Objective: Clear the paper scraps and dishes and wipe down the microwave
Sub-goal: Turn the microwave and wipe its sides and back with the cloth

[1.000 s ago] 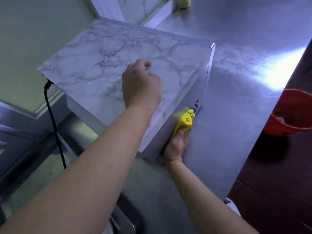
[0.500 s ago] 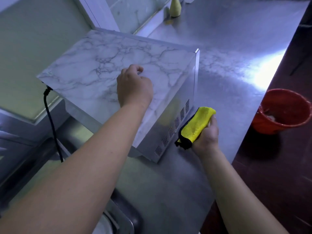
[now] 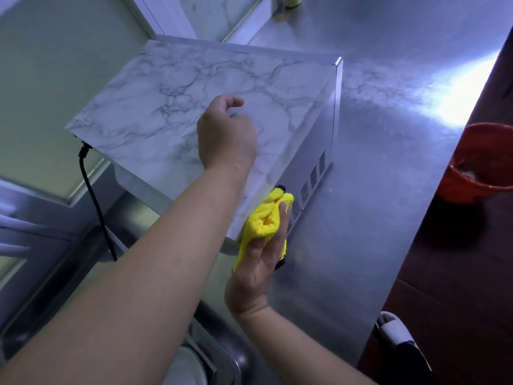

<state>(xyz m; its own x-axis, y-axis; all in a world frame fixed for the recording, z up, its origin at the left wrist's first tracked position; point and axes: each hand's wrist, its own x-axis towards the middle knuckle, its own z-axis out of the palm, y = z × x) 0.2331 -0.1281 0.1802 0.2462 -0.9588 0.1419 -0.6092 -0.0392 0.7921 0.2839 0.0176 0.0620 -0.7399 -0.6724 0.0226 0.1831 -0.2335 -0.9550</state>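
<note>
Since half a second earlier, my right hand [image 3: 259,263] had gone from hovering off the microwave's [image 3: 180,107] right side back against it, near its near corner. It held the yellow cloth [image 3: 265,220] bunched between thumb and fingers, one finger lying straight along the cloth, which touched the vented metal side. Just beyond, my left hand [image 3: 226,134] rested on the marble-patterned top as before, fingers curled under and gripping nothing. The microwave sat at an angle on the steel bench [image 3: 374,190], toward its left. A black cable [image 3: 94,195] ran down from the left rear corner. To the right, off the bench, a red bucket [image 3: 485,162] stood on the dark floor [image 3: 458,301].
</note>
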